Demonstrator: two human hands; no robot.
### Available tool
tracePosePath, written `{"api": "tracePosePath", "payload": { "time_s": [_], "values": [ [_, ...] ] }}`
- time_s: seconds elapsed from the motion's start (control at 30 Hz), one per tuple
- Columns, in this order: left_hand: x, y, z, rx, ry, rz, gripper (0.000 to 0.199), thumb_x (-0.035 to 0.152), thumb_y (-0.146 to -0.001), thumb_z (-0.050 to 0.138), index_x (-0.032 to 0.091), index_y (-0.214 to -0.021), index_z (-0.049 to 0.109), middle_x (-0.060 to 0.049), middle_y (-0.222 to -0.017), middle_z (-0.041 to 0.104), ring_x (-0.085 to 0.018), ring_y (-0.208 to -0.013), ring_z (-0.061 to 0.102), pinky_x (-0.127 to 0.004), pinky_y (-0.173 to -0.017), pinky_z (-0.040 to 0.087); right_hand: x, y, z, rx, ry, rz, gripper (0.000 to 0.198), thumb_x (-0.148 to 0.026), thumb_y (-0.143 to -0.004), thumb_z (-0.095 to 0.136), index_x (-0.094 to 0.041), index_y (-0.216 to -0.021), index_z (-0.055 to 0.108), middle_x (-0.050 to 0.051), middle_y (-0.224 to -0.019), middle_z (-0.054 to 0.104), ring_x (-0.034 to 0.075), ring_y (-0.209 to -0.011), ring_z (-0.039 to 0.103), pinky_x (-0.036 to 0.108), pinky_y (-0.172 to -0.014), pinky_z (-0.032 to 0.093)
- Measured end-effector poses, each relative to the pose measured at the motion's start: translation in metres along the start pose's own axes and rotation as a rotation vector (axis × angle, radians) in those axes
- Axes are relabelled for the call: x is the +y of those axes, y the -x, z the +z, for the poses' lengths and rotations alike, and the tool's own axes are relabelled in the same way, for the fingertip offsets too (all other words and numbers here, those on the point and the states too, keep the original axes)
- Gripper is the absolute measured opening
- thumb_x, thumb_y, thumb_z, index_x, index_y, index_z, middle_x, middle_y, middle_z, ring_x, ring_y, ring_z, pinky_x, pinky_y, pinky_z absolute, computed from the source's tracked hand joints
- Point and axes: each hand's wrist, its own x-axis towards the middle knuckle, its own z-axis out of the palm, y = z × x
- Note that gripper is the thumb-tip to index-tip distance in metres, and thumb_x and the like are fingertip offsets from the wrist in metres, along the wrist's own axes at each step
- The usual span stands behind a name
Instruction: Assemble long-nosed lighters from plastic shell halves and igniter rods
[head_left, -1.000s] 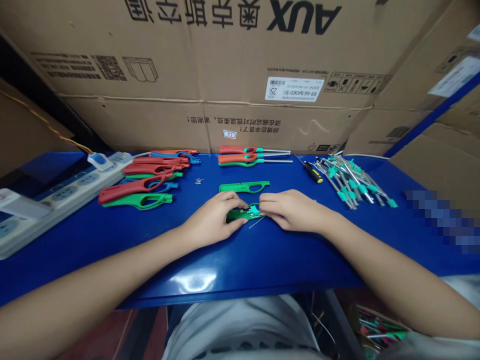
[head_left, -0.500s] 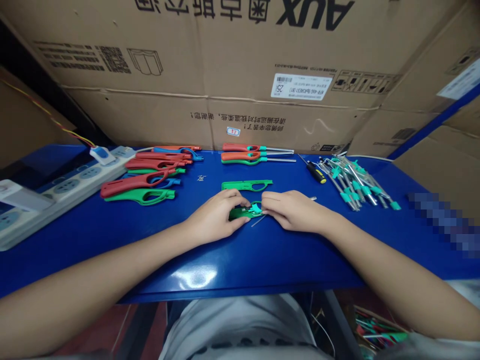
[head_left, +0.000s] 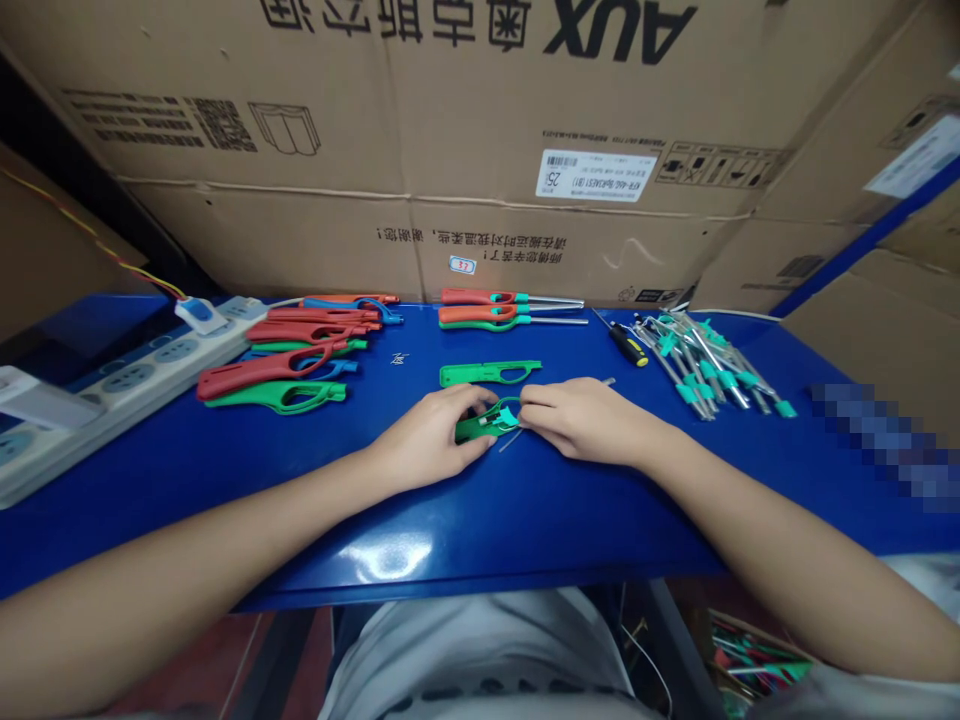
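Note:
Between thumb and fingers, my left hand [head_left: 431, 437] grips a green lighter shell half [head_left: 471, 428], its hollow side up. A teal trigger piece [head_left: 505, 418] lies in the shell, with thin wire or tube beside it. My right hand [head_left: 574, 420] is closed in a pinch at the shell's right end, on a metal lighter tube [head_left: 610, 382] whose tip pokes out behind the fingers. The pinched part itself is hidden. Just beyond my hands lies another green shell half [head_left: 491, 373].
Red, green and blue lighter shells [head_left: 274, 368] are stacked at left by a white power strip [head_left: 142, 375]. Lighters with metal tubes [head_left: 510, 310] lie at the back. A screwdriver [head_left: 628, 345], metal tubes with teal triggers [head_left: 712, 365] and small screws [head_left: 400, 359] are also on the blue table [head_left: 450, 540].
The view has shifted slightly. My left hand still holds the green shell, and a little more of its inside shows. My right fingers stay at its right end, with the wrist turned slightly.

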Motion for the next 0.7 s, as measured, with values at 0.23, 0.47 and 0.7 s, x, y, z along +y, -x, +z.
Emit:
{"api": "tracePosePath", "payload": {
  "time_s": [0.23,0.47,0.7],
  "values": [
    [-0.0007,0.0003,-0.0040,-0.050,-0.034,0.043,0.035,0.024,-0.089,0.064,0.016,-0.122,0.069,-0.010,-0.107,0.068,-0.025,-0.099,0.067,-0.039,-0.092,0.054,0.0000,-0.0009,0.0033,0.022,0.081,-0.051,0.022,-0.017,-0.100,0.045,-0.014,-0.091,0.065,0.006,-0.087,0.064,0.015,-0.068,0.049,0.030,-0.059,0.024],
    [0.0011,0.0012,-0.0011,-0.030,-0.035,0.041,0.038,0.024,-0.088,0.063,0.014,-0.124,0.068,-0.010,-0.106,0.067,-0.024,-0.098,0.067,-0.038,-0.092,0.054,-0.0015,0.0004,0.0026,0.010,0.019,-0.018,0.024,-0.020,-0.100,0.047,-0.015,-0.094,0.070,0.006,-0.090,0.066,0.014,-0.064,0.049,0.029,-0.058,0.025],
    [0.0047,-0.0001,0.0019,0.025,0.013,0.019,0.023,0.036,-0.093,0.062,0.018,-0.106,0.067,-0.005,-0.099,0.072,-0.020,-0.087,0.067,-0.032,-0.081,0.053,0.0015,-0.0001,0.0084,0.112,-0.148,0.009,0.029,-0.031,-0.104,0.046,-0.017,-0.095,0.070,0.005,-0.092,0.066,0.014,-0.075,0.060,0.026,-0.062,0.035]
  ]
}}
